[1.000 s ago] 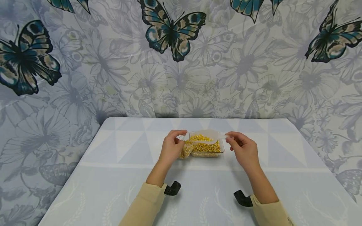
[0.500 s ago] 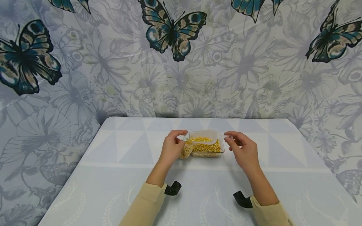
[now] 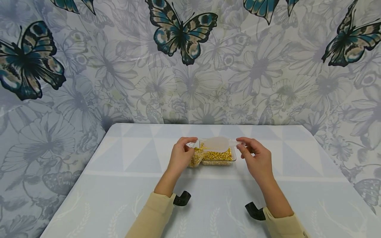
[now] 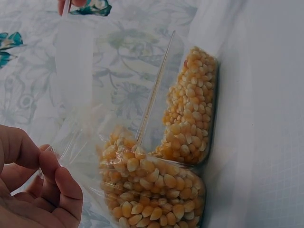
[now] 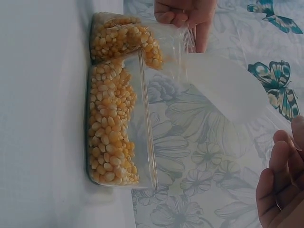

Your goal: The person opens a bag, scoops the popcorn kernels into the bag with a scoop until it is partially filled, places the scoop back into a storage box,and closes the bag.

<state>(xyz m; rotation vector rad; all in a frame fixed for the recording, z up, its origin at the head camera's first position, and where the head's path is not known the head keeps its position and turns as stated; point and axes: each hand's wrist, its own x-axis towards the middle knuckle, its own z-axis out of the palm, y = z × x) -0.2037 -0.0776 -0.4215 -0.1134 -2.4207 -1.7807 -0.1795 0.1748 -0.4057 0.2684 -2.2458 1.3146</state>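
My left hand pinches the upper edge of a clear plastic bag, which is partly filled with yellow corn kernels. Right beside the bag stands a clear rectangular container holding more corn kernels. Between thumb and fingers, my right hand grips the handle of a translucent white scoop. The scoop is tilted above the container, its front end at the bag's mouth. In the right wrist view the scoop shows a blank white side. A few kernels show at its front end in the head view.
A pale patterned cloth covers the table. Behind it hangs a floral backdrop with butterflies. Black wrist mounts stick out from both sleeves, low over the tabletop.
The scoop has tipped toward the bag, and the kernels seen in it half a second ago have mostly gone from view. My left hand has stayed in place on the bag.
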